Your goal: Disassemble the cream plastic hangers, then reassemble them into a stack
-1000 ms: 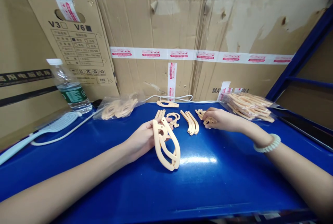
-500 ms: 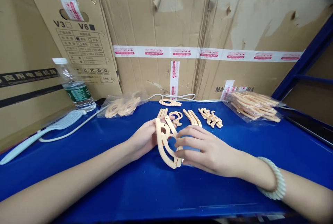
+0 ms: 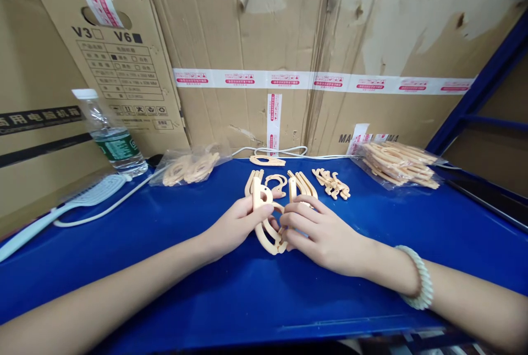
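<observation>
Between my two hands, above the blue table (image 3: pixel 198 300), is a cream plastic folding hanger (image 3: pixel 264 240) with curved arms. My left hand (image 3: pixel 235 221) grips its left side, the thumb lying across the front. On the other side, my right hand (image 3: pixel 325 237) has its fingers closed around the right arm, which stands apart from the left at the top. The right fingertips hide part of the lower joint. Just beyond the hands lie loose curved hanger arms (image 3: pixel 307 186), a rounded hanger centre piece (image 3: pixel 281 180) and a pile of small hooks (image 3: pixel 333 183).
Behind these lies another cream hanger piece (image 3: pixel 267 161). Clear bags of parts sit left (image 3: pixel 192 168) and right (image 3: pixel 402 164). A water bottle (image 3: pixel 117 146), a hairbrush (image 3: pixel 88 197), a white cable (image 3: pixel 111 209) and a dark flat device (image 3: pixel 490 201) lie around. Cardboard (image 3: pixel 247 25) walls the back.
My left thumb has come over the front of the hanger. The hanger's right arm has swung outward with my right hand, widening the gap at the top. The view has shifted slightly.
</observation>
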A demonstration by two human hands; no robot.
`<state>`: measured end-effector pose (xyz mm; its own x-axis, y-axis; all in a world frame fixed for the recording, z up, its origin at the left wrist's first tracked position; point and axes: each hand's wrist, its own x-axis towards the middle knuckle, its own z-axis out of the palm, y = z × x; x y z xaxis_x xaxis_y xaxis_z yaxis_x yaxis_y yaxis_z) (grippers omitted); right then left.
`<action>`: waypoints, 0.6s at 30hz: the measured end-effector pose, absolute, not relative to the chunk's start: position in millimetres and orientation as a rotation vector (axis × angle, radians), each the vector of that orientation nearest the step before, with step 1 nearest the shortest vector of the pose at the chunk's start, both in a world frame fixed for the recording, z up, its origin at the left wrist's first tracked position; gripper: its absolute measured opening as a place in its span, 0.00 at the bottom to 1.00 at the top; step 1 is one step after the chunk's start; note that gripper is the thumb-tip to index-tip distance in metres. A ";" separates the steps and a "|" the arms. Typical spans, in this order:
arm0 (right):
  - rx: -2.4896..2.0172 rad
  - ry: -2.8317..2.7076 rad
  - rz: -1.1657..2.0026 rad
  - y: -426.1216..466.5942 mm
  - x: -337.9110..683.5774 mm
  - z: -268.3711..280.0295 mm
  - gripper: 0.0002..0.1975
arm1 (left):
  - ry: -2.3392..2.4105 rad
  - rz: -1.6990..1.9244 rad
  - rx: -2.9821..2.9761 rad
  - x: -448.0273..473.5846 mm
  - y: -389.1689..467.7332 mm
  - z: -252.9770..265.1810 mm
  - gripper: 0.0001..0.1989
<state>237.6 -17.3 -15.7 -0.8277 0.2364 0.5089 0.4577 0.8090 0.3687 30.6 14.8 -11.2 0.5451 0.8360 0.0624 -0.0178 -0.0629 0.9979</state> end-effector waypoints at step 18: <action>-0.893 -2.505 -0.917 -21.3 240.6 0.1 0.17 | 0.829 1.013 1.196 32.3 15.6 -11.4 0.14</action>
<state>240.6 -21.3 0.1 -0.7504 0.4453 0.4884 0.6554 0.5969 0.4627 32.3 15.6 -11.4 0.3454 0.9384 0.0049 -0.1811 0.0616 0.9815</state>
